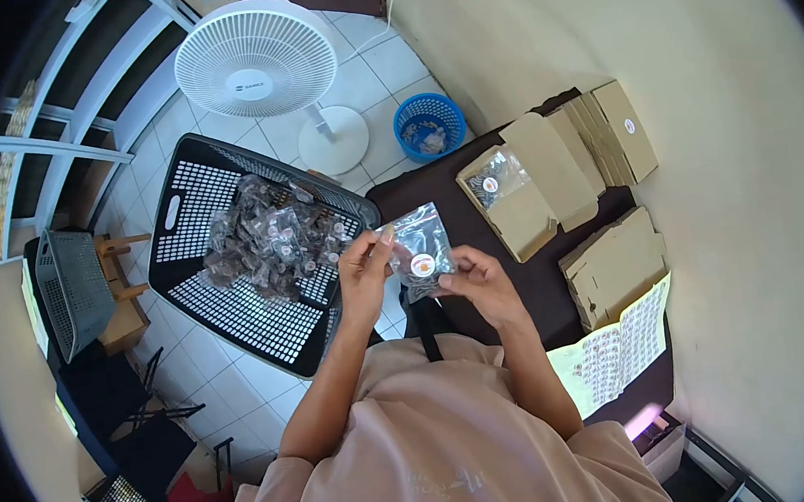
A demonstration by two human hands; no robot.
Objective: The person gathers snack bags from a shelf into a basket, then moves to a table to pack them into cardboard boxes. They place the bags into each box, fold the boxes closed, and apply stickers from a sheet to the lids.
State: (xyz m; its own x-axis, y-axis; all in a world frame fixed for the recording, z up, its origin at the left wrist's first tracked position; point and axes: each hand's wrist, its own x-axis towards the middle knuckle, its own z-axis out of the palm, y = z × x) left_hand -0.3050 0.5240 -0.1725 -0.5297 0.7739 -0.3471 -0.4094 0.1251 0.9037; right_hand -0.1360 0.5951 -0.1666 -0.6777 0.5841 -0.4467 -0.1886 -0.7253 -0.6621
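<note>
Between my two hands is a clear zip bag with a round white label and small dark pieces at its bottom. My left hand pinches the bag's upper left edge. Its lower right side is gripped by my right hand, thumb near the label. Left of my hands stands a black perforated basket with a heap of similar filled bags. To the right, an open cardboard box on the dark table holds another labelled bag.
Folded cardboard boxes and flattened cartons lie on the dark table. A printed sheet is at its near end. A white fan and a blue bin stand beyond. A grey basket is at far left.
</note>
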